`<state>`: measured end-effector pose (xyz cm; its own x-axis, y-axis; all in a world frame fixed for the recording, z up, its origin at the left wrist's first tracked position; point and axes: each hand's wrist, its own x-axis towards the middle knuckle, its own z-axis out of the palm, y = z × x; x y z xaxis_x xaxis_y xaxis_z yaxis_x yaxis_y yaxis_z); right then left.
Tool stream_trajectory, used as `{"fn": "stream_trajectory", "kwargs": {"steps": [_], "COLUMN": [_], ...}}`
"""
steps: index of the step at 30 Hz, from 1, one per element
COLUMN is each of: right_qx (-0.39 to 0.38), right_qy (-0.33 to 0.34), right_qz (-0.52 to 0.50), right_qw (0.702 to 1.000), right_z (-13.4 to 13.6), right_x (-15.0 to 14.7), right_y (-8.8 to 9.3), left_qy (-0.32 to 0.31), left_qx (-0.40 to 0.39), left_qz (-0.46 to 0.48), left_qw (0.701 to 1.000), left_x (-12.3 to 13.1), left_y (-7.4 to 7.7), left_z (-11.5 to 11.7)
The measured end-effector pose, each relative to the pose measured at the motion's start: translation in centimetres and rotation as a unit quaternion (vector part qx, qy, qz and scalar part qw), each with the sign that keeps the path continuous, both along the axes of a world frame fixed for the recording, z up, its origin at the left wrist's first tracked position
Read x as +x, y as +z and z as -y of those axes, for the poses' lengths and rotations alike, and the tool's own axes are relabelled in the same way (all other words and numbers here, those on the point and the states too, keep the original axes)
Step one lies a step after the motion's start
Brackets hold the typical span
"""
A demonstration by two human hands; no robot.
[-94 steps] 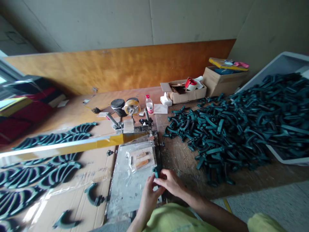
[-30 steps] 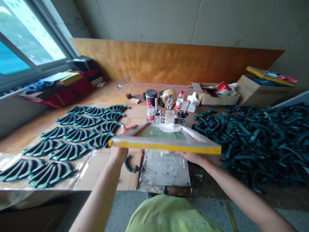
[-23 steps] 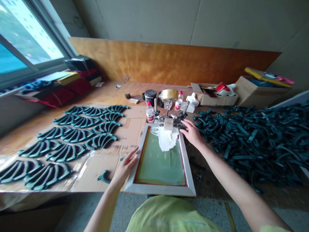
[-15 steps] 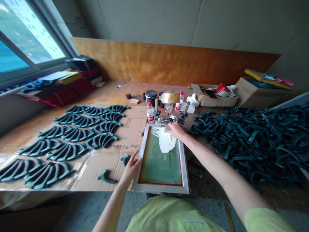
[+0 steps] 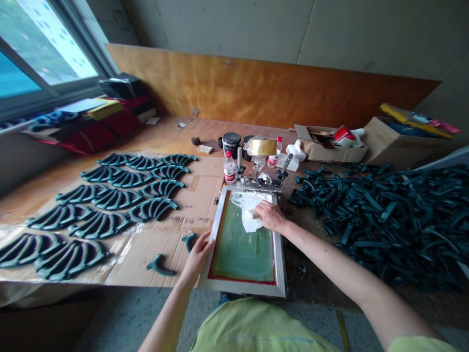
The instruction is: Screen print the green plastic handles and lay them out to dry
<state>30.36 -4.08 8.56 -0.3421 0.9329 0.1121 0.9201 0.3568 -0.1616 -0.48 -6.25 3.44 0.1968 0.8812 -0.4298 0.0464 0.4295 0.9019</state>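
Note:
A screen printing frame (image 5: 279,264) with silver rails and a green mesh lies in front of me. White ink (image 5: 252,199) covers the upper part of its mesh. My right hand (image 5: 270,215) is closed round a small pale squeegee (image 5: 252,214) that touches the ink; the fingers hide most of it. My left hand (image 5: 200,251) grips the frame's left rail, its fingers along the outer side. Close by that hand, one dark green curved handle (image 5: 189,240) is partly covered, and another curved handle (image 5: 160,265) lies on the cardboard. A clamp (image 5: 262,181) holds the frame's far end.
Rows of curved green parts (image 5: 100,220) fan out on cardboard at left. A large loose heap of them (image 5: 384,210) covers the right side. Behind the clamp stand a bottle (image 5: 229,168), a black tub (image 5: 231,144) and a tape roll (image 5: 262,146). Open cartons (image 5: 330,153) sit back right.
My right hand has drawn the squeegee towards me over the mesh, from the frame's far end into the white ink. My left hand stays at the left rail. The view has shifted slightly.

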Motion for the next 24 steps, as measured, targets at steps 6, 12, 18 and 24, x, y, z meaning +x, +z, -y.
{"fn": "stream_trajectory", "kwargs": {"steps": [6,12,18,24], "right_qx": [-0.037,0.016,0.035,0.0], "right_qy": [0.121,0.027,0.076,-0.073], "right_qz": [-0.046,-0.06,-0.079,-0.126], "right_qw": [0.991,0.998,0.993,0.989], "right_z": [1.9,0.8,3.5,-2.9], "right_x": [2.1,0.6,0.4,1.2], "right_y": [1.6,0.7,-0.6,3.4], "left_qy": [0.005,0.012,0.011,-0.001], "left_qx": [-0.003,0.0,0.001,-0.016], "left_qz": [-0.003,-0.016,-0.011,0.01], "left_qw": [1.0,1.0,1.0,1.0], "left_x": [0.1,0.3,0.2,0.1], "left_y": [0.2,0.5,0.8,4.4], "left_z": [0.2,0.3,0.2,0.2]}}
